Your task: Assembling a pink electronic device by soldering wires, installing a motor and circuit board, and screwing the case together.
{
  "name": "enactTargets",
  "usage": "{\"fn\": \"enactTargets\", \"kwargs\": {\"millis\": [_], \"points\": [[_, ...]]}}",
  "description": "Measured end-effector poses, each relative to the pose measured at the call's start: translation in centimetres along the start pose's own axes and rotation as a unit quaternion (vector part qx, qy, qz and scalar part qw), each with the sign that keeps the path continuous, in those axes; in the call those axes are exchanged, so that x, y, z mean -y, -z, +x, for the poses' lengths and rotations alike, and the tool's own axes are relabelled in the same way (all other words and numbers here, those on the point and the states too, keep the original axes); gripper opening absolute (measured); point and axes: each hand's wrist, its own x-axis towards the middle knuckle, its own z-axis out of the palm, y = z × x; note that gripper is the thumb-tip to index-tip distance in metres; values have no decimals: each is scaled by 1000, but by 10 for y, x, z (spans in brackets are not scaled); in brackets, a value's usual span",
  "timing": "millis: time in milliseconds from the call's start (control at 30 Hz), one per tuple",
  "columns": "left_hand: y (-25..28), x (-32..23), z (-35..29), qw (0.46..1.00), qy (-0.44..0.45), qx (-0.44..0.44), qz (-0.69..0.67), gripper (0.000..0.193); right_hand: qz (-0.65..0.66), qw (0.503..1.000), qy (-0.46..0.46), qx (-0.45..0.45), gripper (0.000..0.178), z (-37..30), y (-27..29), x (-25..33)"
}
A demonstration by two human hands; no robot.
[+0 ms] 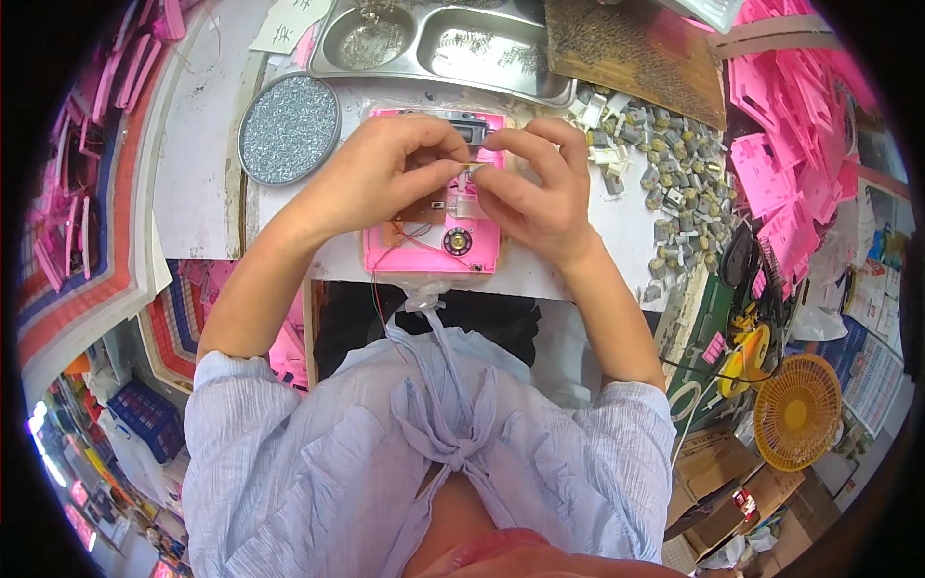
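A pink plastic casing [487, 254] lies on the white worktop in front of me. Fitted in it are a small round black speaker [457, 241], a brown board [421, 210] and a dark rectangular part at the far end. Thin coloured wires [403, 245] loop over its near left corner. My left hand [385, 171] reaches across from the left, thumb and forefinger pinched above the casing. Facing it, my right hand [541, 197] has its fingers closed just beside that pinch. Something thin and yellowish shows between the fingertips; its kind is too small to tell.
A round dish of small screws [289, 130] stands at the left. Beyond the casing sits a steel compartment tray [482, 48], beside a brown board covered with small dark pieces [636, 58]. Several small grey motors [679, 183] spread at the right, with pink plastic parts [771, 178] piled farther out.
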Motion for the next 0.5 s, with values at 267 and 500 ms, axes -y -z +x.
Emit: {"fn": "enactTargets", "kwargs": {"millis": [267, 500], "points": [[-12, 26, 1, 974, -162, -100, 124, 8, -47, 965, -230, -112, 20, -66, 110, 20], [-34, 20, -7, 965, -176, -146, 127, 3, 50, 667, -483, -566, 27, -175, 263, 23]]}}
